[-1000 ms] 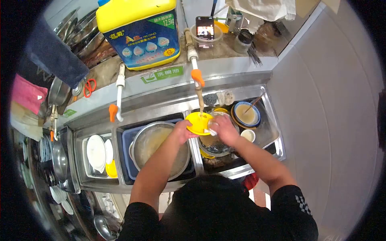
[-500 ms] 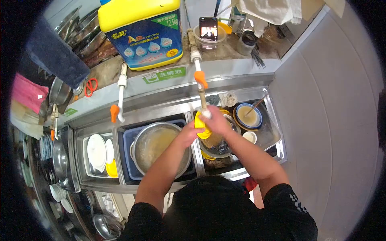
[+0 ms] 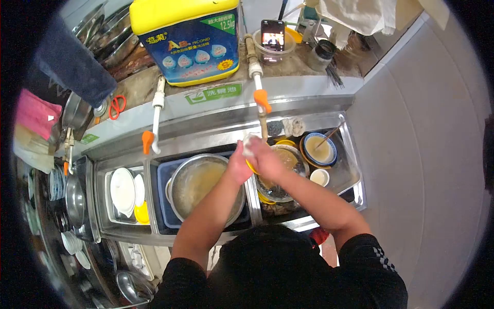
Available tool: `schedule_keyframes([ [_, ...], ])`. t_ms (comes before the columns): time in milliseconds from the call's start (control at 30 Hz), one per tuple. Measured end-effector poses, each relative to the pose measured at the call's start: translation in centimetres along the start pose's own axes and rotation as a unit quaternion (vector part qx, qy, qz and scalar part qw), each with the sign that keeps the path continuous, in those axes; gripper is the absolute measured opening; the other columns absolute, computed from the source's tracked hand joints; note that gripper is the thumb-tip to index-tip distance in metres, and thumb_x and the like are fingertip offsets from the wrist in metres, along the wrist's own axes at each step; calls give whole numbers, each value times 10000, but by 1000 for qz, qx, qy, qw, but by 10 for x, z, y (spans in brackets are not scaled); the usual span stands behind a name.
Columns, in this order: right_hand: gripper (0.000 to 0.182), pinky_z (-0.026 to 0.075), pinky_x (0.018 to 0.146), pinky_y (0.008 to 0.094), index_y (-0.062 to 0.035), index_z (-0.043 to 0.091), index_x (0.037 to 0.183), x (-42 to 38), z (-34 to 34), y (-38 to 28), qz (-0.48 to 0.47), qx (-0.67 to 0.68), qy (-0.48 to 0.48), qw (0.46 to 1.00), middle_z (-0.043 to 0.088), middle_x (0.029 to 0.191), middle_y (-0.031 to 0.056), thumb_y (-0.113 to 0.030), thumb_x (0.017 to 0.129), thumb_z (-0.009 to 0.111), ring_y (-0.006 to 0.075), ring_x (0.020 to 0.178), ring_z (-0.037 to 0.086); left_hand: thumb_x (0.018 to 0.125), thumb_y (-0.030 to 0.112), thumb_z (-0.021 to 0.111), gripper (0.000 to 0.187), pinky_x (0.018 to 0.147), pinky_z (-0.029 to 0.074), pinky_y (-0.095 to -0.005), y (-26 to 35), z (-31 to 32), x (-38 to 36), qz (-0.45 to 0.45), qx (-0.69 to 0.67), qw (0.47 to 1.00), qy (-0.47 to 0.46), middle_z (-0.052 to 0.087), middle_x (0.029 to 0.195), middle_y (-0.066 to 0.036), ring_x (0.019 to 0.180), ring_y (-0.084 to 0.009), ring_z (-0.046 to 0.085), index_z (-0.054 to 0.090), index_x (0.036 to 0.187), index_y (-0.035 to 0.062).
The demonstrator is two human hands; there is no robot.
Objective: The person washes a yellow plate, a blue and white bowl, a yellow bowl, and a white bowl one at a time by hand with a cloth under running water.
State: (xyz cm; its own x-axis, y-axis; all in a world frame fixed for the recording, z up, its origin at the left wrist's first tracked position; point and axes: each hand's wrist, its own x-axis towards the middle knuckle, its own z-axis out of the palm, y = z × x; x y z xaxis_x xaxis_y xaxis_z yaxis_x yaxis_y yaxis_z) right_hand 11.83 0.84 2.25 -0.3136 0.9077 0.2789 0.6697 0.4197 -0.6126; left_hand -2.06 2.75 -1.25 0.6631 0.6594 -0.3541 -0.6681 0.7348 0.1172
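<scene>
- item location: the yellow dish is between the two hands, above the divider of the middle and right sink compartments. only a narrow strip of it shows.
- left hand: fingers closed in around the dish from its left side; exact finger placement is hidden.
- right hand: fingers bunched around a white cloth and close against the dish. part of this hand is blurred.
- adjacent parts: the brown tap outlet is just beside the right hand; a metal basin lies below and to the right, a larger pot to the left.
- handling, estimated: the dish is probably light, fairly stiff and slippery if wet, with low risk of breakage. the cloth is soft and should fold easily under the fingers.
- grip point, advised: grasp the dish by its rim, thumb on one face and fingers behind the other.
- arm pose: the left forearm and right forearm reach forward and converge, bringing the hands together with the wrists near one another.
</scene>
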Motion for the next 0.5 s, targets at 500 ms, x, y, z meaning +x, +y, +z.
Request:
schedule_keyframes([
  [500, 207, 367, 1019, 411, -4, 591, 1009, -29, -36, 54, 190, 34, -18, 981, 423, 1304, 322, -152, 900, 496, 414, 1242, 411, 970, 414, 371, 535, 1057, 340, -458, 9, -3, -11, 0, 79, 997, -3, 473, 1347, -144, 1234, -306, 462, 389, 1347, 35],
])
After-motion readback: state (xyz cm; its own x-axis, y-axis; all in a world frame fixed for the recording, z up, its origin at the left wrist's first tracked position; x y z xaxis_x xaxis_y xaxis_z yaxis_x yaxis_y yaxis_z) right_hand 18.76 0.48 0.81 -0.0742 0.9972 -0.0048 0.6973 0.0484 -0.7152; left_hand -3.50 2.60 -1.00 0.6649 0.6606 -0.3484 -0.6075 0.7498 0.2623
